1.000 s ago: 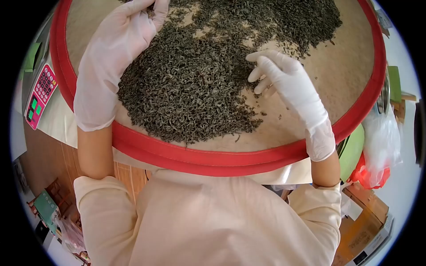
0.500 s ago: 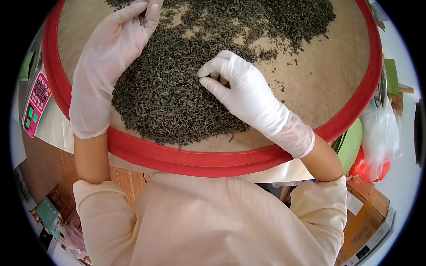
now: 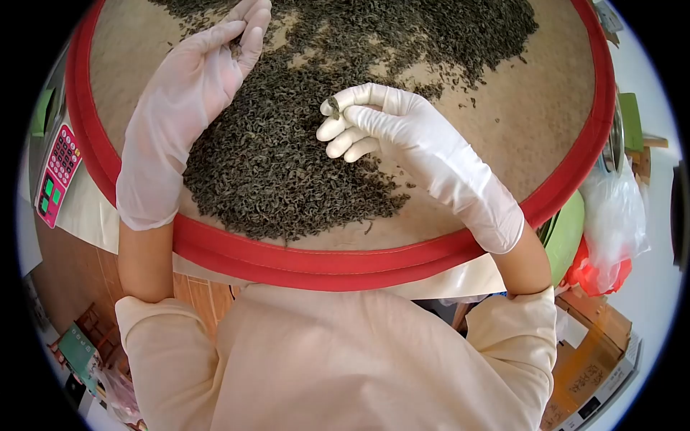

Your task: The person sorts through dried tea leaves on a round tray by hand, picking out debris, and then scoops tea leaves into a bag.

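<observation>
Dried, curled dark tea leaves [image 3: 266,154] lie in a heap on a round, red-rimmed tray [image 3: 532,136]. My right hand [image 3: 381,122], in a white glove, is turned with its fingers curled above the heap. A small dark piece of tea leaf [image 3: 333,106] is pinched at its thumb and index finger. My left hand [image 3: 223,57], gloved too, hovers over the left side of the tray, loosely curled. Something dark shows between its thumb and fingers, too small to name.
More tea leaves [image 3: 460,36] are spread at the far side. A pink scale [image 3: 59,176] with lit displays stands at the left. On the right are a clear plastic bag [image 3: 614,208], a green object [image 3: 568,230] and a cardboard box [image 3: 593,359].
My right hand has turned over and come up from the leaves, so its curled fingertips and the pinched piece now show. My left hand has shifted slightly, its fingers a little less closed.
</observation>
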A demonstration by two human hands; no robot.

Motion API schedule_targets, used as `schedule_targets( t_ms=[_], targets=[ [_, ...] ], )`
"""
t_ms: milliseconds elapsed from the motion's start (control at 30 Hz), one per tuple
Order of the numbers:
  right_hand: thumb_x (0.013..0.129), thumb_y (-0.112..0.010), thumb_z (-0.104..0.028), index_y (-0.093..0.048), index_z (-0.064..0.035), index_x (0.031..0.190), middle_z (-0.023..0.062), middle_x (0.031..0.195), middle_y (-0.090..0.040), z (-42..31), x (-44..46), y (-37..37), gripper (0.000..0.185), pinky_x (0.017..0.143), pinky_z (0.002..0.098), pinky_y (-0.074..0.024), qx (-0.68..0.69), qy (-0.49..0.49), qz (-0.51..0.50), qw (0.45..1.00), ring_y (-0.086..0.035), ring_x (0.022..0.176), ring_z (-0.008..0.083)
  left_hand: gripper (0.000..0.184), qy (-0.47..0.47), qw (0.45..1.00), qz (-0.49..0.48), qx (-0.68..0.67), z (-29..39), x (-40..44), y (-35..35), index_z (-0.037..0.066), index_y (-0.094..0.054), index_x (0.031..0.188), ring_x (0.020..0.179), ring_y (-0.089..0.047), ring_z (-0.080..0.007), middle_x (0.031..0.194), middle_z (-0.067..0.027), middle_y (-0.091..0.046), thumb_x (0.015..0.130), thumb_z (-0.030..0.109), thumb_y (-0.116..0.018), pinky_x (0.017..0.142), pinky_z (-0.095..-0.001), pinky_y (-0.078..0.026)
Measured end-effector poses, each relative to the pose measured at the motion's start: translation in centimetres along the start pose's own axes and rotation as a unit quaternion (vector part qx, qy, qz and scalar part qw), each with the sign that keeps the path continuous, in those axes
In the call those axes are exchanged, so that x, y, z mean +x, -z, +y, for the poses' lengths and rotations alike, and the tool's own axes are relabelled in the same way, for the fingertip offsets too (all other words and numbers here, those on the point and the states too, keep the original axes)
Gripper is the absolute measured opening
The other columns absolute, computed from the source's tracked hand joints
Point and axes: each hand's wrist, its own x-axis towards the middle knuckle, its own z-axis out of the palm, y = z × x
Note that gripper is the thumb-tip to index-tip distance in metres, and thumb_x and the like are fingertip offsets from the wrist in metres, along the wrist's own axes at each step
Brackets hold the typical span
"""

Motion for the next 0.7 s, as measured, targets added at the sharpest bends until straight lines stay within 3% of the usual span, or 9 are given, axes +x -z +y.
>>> schedule_targets(
  t_ms=[233, 300, 400, 433, 500, 533, 600, 700],
  targets=[
    [0.099, -0.051, -0.017, -0.058, -0.0005, 0.112, 0.0132, 0.100, -0.067, -0.3, -0.2, 0.0, 0.023, 0.082, 0.0296, -0.0518, 0.032, -0.006, 0.015, 0.999, -0.066, 0.087, 0.0196, 0.043, -0.023, 0.999, 0.022, 0.019, -0.4, 0.1, 0.0, -0.004, -0.030, 0.142, 0.123, -0.051, -0.0262, 0.138, -0.0191, -0.044, 0.100, -0.001, -0.033, 0.103, -0.0339, -0.048],
    [0.095, -0.058, -0.016, -0.059, 0.0019, 0.107, 0.0119, 0.091, -0.068, -0.8, -0.4, -0.5, 0.022, 0.073, 0.0267, -0.0529, -0.009, 0.036, 0.042, 0.998, -0.066, 0.080, 0.0166, 0.043, -0.038, 0.998, 0.034, 0.022, -1.4, 0.3, -0.9, -0.006, -0.028, 0.142, 0.123, -0.050, -0.0272, 0.140, -0.0211, -0.042, 0.099, -0.001, -0.033, 0.103, -0.0345, -0.048],
    [0.091, -0.064, -0.016, -0.062, -0.0003, 0.104, 0.0082, 0.085, -0.068, -2.0, 0.0, -0.7, 0.020, 0.067, 0.0239, -0.0513, -0.089, 0.098, 0.067, 0.989, -0.064, 0.073, 0.0124, 0.046, 0.071, 0.996, 0.021, 0.051, -3.3, 0.7, -2.4, -0.011, -0.024, 0.141, 0.125, -0.048, -0.0298, 0.140, -0.0237, -0.040, 0.100, 0.006, -0.036, 0.104, -0.0384, -0.046],
    [0.090, -0.065, -0.014, -0.063, -0.0011, 0.102, 0.0051, 0.081, -0.068, -2.2, -0.1, -1.2, 0.018, 0.061, 0.0230, -0.0499, -0.115, 0.139, 0.092, 0.979, -0.061, 0.068, 0.0100, 0.043, 0.127, 0.992, -0.008, 0.018, -3.9, 1.0, -2.5, -0.011, -0.030, 0.138, 0.121, -0.050, -0.0291, 0.136, -0.0220, -0.044, 0.101, 0.011, -0.037, 0.102, -0.0392, -0.047],
    [0.087, -0.067, -0.014, -0.065, -0.0038, 0.099, 0.0034, 0.074, -0.066, -1.6, 0.8, -2.0, 0.016, 0.056, 0.0238, -0.0478, -0.233, 0.274, 0.154, 0.920, -0.058, 0.061, 0.0095, 0.038, 0.153, 0.987, 0.056, 0.002, -5.2, 0.6, -3.8, -0.010, -0.036, 0.132, 0.118, -0.052, -0.0281, 0.131, -0.0192, -0.048, 0.102, 0.013, -0.036, 0.100, -0.0384, -0.048],
    [0.087, -0.067, -0.014, -0.065, -0.0038, 0.099, 0.0034, 0.074, -0.066, -1.5, 0.9, -2.2, 0.016, 0.056, 0.0238, -0.0478, -0.232, 0.274, 0.154, 0.920, -0.058, 0.061, 0.0095, 0.038, 0.154, 0.986, 0.057, 0.003, -5.3, 0.5, -3.4, -0.010, -0.036, 0.132, 0.118, -0.052, -0.0281, 0.131, -0.0192, -0.048, 0.102, 0.013, -0.036, 0.100, -0.0384, -0.048],
    [0.084, -0.069, -0.013, -0.066, -0.0075, 0.096, 0.0032, 0.066, -0.062, -1.4, 0.9, -2.6, 0.014, 0.053, 0.0254, -0.0460, -0.364, 0.348, 0.197, 0.841, -0.056, 0.055, 0.0116, 0.045, 0.141, 0.988, -0.051, -0.039, -5.6, 0.6, -2.1, -0.014, -0.035, 0.133, 0.122, -0.047, -0.0306, 0.130, -0.0207, -0.046, 0.101, 0.016, -0.040, 0.106, -0.0353, -0.043],
    [0.081, -0.071, -0.015, -0.067, -0.0110, 0.093, 0.0042, 0.061, -0.057, -2.6, -0.6, -3.6, 0.013, 0.053, 0.0276, -0.0461, -0.457, 0.300, 0.229, 0.805, -0.055, 0.053, 0.0150, 0.035, 0.097, 0.995, -0.036, 0.000, -4.4, 0.5, -1.3, -0.009, -0.039, 0.130, 0.117, -0.054, -0.0278, 0.130, -0.0181, -0.049, 0.102, 0.011, -0.035, 0.101, -0.0352, -0.048]
  ],
)
